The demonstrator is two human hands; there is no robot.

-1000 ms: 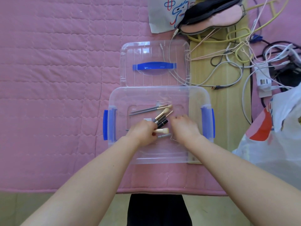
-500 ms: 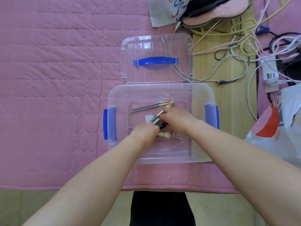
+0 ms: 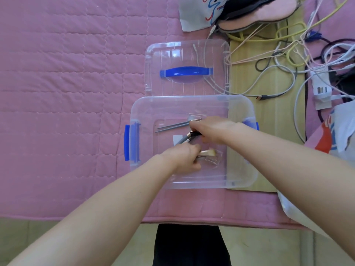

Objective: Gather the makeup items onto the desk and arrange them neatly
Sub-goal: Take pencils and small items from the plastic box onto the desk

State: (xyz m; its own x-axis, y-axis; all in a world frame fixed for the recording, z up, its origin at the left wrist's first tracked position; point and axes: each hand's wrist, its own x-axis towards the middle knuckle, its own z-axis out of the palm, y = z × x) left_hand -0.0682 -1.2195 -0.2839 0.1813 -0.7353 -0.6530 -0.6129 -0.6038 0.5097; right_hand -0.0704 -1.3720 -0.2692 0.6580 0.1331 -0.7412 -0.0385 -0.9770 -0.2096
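Observation:
A clear plastic storage box (image 3: pixel 240 177) with blue side latches sits on the pink quilt, and both my hands are inside it. My right hand (image 3: pixel 213 129) is closed on grey-handled makeup brushes (image 3: pixel 185 138) near the box's middle. My left hand (image 3: pixel 184 158) is closed around a brush with a cream bristle head (image 3: pixel 208 153) that sticks out to its right. Two thin grey brushes (image 3: pixel 172 127) lie flat on the box floor, just left of my right hand. A small clear case (image 3: pixel 216 160) lies beside the cream brush head.
The box's clear lid (image 3: pixel 187 54) with a blue handle lies just behind the box. A tangle of cables (image 3: pixel 284 60) and a white plug cover the wooden strip at right. A plastic bag (image 3: pixel 338 143) is at far right, a cloth pouch and pink sleep mask at top.
My right hand has slid left and up across the box onto the grey-handled brushes. My left hand stays low in the box, still holding the cream-tipped brush.

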